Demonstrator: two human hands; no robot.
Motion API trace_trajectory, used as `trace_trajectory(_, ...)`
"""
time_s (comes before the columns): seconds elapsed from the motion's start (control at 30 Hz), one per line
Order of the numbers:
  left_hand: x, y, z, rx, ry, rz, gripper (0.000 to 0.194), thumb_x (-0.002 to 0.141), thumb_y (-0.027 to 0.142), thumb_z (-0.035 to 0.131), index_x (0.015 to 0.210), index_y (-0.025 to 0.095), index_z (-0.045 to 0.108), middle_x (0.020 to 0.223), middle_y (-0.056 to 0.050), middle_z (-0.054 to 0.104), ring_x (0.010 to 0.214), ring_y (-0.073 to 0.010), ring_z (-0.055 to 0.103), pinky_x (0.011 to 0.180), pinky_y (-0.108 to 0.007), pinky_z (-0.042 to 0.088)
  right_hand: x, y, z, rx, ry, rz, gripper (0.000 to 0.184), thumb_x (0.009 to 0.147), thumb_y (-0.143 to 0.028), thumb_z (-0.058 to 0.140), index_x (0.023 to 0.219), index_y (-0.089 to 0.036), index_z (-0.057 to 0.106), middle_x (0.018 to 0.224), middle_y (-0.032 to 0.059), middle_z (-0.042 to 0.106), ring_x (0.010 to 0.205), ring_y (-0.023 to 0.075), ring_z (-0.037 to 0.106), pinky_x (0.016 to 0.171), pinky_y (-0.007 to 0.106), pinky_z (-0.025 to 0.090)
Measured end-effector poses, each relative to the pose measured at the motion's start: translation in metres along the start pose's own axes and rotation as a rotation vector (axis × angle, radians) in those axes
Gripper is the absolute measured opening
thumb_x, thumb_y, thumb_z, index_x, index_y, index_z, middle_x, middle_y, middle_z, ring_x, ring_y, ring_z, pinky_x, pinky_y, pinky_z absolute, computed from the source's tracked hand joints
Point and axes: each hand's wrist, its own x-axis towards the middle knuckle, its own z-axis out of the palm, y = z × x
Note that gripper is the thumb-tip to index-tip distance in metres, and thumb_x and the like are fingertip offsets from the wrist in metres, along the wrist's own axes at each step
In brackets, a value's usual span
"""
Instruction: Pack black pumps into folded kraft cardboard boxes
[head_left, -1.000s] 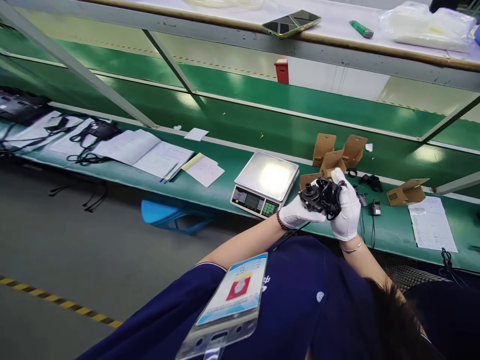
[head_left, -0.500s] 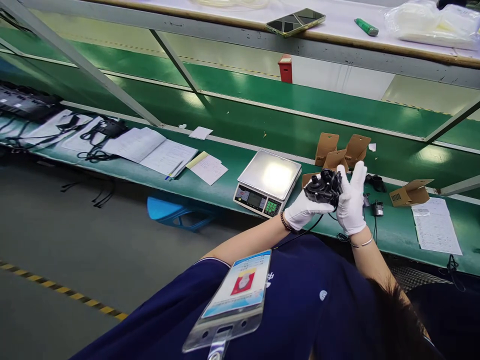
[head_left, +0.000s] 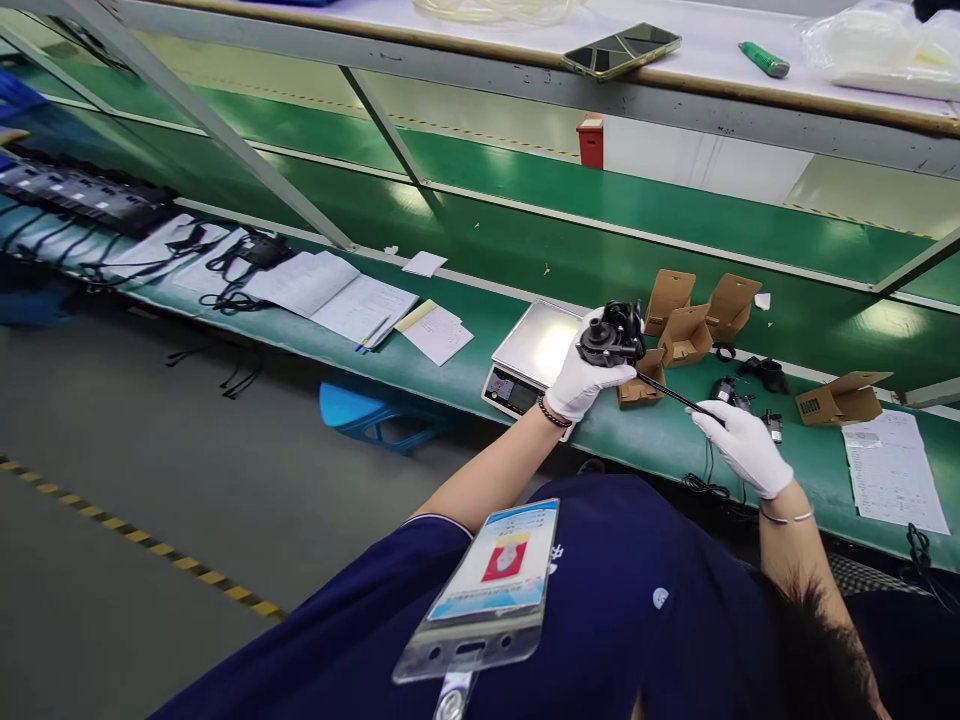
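Rightward the right hand (head_left: 742,443) has drawn away, pinched nearly closed on a cord (head_left: 666,391) slanting leftward to the black device (head_left: 606,341) (cupped in the half-curled left hand (head_left: 586,386)), inside the tabletop's (head_left: 631,432) front edge.

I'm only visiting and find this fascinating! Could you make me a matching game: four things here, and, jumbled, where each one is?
Things
1. Phone
2. Black device
3. Blue stool
4. Cable

Places
A. Held in the gloved right hand
B. Below the front edge of the green bench
C. Held in the gloved left hand
D. On the upper shelf

Pairs: 1-D, 2-C, 3-B, 4-A
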Motion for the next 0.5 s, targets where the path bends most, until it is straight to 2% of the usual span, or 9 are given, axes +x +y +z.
trace_trajectory(0.07, -0.003, -0.006, -0.002, 0.056, 0.021, 0.040, 0.085, 0.048, 0.022, 0.093, 0.127, 0.021, 0.062, 0.121, -0.008, 0.069, 0.128, -0.0276, 0.057, 0.118, -0.047, 0.035, -0.004, -0.010, -0.017, -0.248, 0.104, -0.171, 0.032, 0.097, -0.049, 0.053, 0.102, -0.026, 0.075, 0.093, 0.0062, 0.074, 0.082, 0.0220, 0.066, 0.070, 0.033, 0.047)
trace_trajectory(0.13, -0.007, -0.012, 0.000, 0.077, -0.012, 0.039, 0.085, 0.048, 0.022, 0.093, 0.126, 0.021, 0.061, 0.129, -0.010, 0.065, 0.130, -0.0289, 0.055, 0.117, -0.046, 0.035, -0.007, -0.027, -0.030, -0.421, 0.158, -0.331, 0.027, 0.097, -0.045, 0.057, 0.103, -0.026, 0.075, 0.086, 0.0057, 0.073, 0.077, 0.0204, 0.063, 0.072, 0.034, 0.045)
trace_trajectory(0.2, -0.011, -0.017, 0.004, 0.062, -0.096, -0.010, 0.082, 0.049, 0.024, 0.093, 0.125, 0.020, 0.062, 0.132, -0.011, 0.063, 0.131, -0.0307, 0.054, 0.116, -0.047, 0.037, -0.004, -0.047, -0.040, -0.476, 0.171, -0.475, 0.020, 0.095, -0.041, 0.062, 0.105, -0.029, 0.075, 0.080, 0.0036, 0.071, 0.074, 0.0189, 0.060, 0.080, 0.036, 0.044)
trace_trajectory(0.27, -0.015, -0.018, 0.009, 0.064, -0.185, -0.056, 0.083, 0.049, 0.024, 0.093, 0.125, 0.019, 0.062, 0.132, -0.012, 0.063, 0.130, -0.0328, 0.055, 0.116, -0.049, 0.037, 0.003, -0.060, -0.045, -0.437, 0.187, -0.576, 0.015, 0.092, -0.040, 0.068, 0.105, -0.034, 0.074, 0.076, 0.0006, 0.070, 0.074, 0.0179, 0.058, 0.090, 0.039, 0.043)
trace_trajectory(0.33, -0.020, -0.018, 0.012, 0.072, -0.253, -0.070, 0.089, 0.046, 0.023, 0.095, 0.128, 0.018, 0.060, 0.132, -0.013, 0.063, 0.130, -0.0343, 0.055, 0.116, -0.051, 0.037, 0.014, -0.064, -0.046, -0.336, 0.238, -0.602, 0.015, 0.089, -0.041, 0.072, 0.104, -0.038, 0.074, 0.074, -0.0016, 0.068, 0.075, 0.0175, 0.057, 0.098, 0.042, 0.040)
trace_trajectory(0.4, -0.024, -0.016, 0.015, 0.054, -0.319, -0.081, 0.094, 0.045, 0.022, 0.095, 0.131, 0.019, 0.059, 0.133, -0.013, 0.062, 0.130, -0.0352, 0.055, 0.115, -0.051, 0.037, 0.024, -0.060, -0.041, -0.201, 0.334, -0.553, 0.017, 0.086, -0.047, 0.074, 0.100, -0.037, 0.074, 0.073, -0.0010, 0.066, 0.077, 0.0189, 0.058, 0.101, 0.045, 0.040)
trace_trajectory(0.5, -0.032, -0.014, 0.019, -0.050, -0.414, -0.149, 0.093, 0.044, 0.019, 0.096, 0.130, 0.021, 0.060, 0.131, -0.012, 0.063, 0.128, -0.0344, 0.056, 0.113, -0.051, 0.040, 0.037, -0.051, -0.021, 0.072, 0.492, -0.407, 0.030, 0.082, -0.058, 0.073, 0.093, -0.030, 0.073, 0.079, 0.0029, 0.064, 0.080, 0.0229, 0.060, 0.091, 0.045, 0.047)
